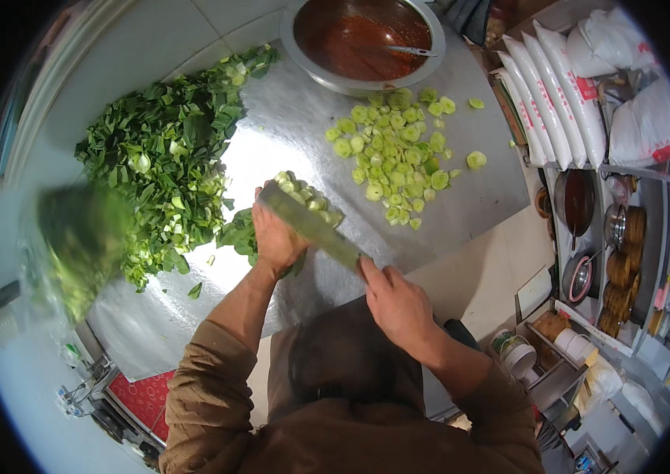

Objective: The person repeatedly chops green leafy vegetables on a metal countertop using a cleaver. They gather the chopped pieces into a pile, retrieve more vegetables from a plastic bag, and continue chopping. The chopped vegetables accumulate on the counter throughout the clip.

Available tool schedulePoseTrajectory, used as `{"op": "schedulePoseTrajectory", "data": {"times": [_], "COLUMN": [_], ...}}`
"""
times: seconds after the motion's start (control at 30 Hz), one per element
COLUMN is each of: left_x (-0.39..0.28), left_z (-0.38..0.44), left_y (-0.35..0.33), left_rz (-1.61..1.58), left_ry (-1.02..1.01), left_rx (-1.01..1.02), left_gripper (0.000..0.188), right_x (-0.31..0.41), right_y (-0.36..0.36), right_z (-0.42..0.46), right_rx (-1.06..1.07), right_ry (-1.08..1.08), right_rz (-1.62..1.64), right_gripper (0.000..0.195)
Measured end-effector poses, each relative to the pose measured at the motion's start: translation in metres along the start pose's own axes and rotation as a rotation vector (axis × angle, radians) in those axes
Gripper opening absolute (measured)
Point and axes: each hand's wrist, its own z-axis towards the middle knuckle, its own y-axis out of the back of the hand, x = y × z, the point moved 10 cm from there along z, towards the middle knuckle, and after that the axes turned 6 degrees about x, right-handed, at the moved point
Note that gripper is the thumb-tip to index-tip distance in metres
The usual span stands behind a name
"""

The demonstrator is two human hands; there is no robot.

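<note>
My right hand point(398, 302) grips the handle of a cleaver point(317, 228), its broad blade slanting up and left across the metal worktop. My left hand point(277, 240) presses on a bunch of leafy greens point(241, 234), its fingertips partly hidden behind the blade. The pale stem ends point(310, 198) of the bunch lie along the blade's far side. To the left is a large heap of chopped greens point(160, 154). Round cut stem bases point(397, 154) are scattered at the right.
A metal bowl of red sauce point(364, 44) with a spoon stands at the worktop's far edge point(335, 89). More greens in a plastic bag point(77, 249) are at the left. Shelves at right hold white bags point(566, 101), pans and tubs.
</note>
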Motion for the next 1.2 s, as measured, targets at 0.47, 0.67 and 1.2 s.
{"op": "schedulePoseTrajectory", "data": {"times": [0.47,0.67,1.2], "left_x": [-0.003,0.011,-0.014], "left_z": [-0.005,-0.006,-0.007], "left_y": [-0.005,-0.021,-0.005], "left_rz": [0.144,0.298,0.146], "left_ry": [-0.16,-0.179,-0.195], "left_rx": [-0.072,-0.033,-0.172], "left_gripper": [0.108,0.109,0.12], "right_x": [0.007,0.005,-0.113], "right_y": [-0.025,-0.048,-0.029], "right_z": [0.004,0.032,0.105], "right_rx": [0.148,0.171,0.134], "right_ry": [-0.085,-0.216,-0.122], "right_rz": [-0.098,-0.097,0.236], "right_gripper": [0.036,0.031,0.027]}}
